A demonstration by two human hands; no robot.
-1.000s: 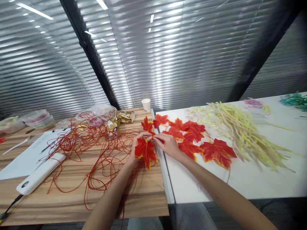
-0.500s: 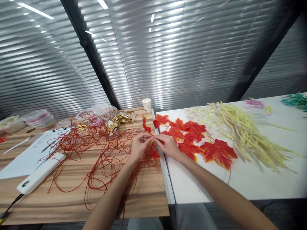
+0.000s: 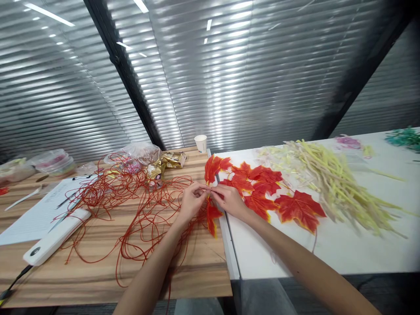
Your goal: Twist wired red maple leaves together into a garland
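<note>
My left hand (image 3: 193,199) and my right hand (image 3: 229,199) meet over the seam between the two tables, fingertips pinched together. Between them they hold a red maple leaf piece (image 3: 213,216); one part of it hangs below my fingers and another part shows above them. The exact spot they pinch is too small to make out. Tangled red cord (image 3: 147,218) spreads to the left of and under my left hand. Several red maple leaves (image 3: 260,183) with yellow edges lie to the right of my right hand.
On the wooden table (image 3: 98,280) are a white device (image 3: 57,236), a written sheet (image 3: 36,214), gold packets (image 3: 173,159), plastic tubs (image 3: 54,162) and a paper cup (image 3: 201,143). Yellow-green strips (image 3: 344,188) lie on the white table (image 3: 328,262), with teal pieces (image 3: 407,139) behind.
The leaf piece between my fingers has turned, showing its face more broadly above and below them. Both hands have stayed in nearly the same place.
</note>
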